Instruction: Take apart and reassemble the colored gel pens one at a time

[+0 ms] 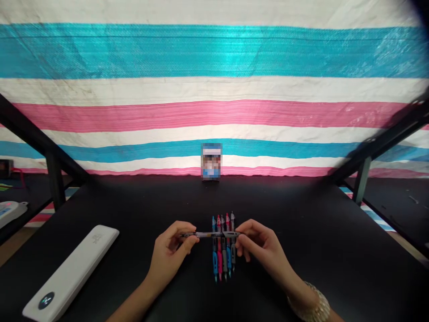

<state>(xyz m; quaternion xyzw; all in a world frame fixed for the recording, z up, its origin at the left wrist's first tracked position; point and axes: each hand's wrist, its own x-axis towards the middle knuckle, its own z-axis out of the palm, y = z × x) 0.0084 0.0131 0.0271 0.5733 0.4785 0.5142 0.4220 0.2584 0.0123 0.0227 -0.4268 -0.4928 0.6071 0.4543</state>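
Near, wearing one bracelet (311, 305) on the right wrist, with one white power bank (73, 273) at left on the desk (144, 205); pinching one pen (208, 235) level by its ends, in the fingers of left hand (170, 246) and right hand (261, 243), above five pens (224, 261) laid side by side; seemingly mid-handling, next calling for a light, steady grip; far, one blurred upright box (211, 165)
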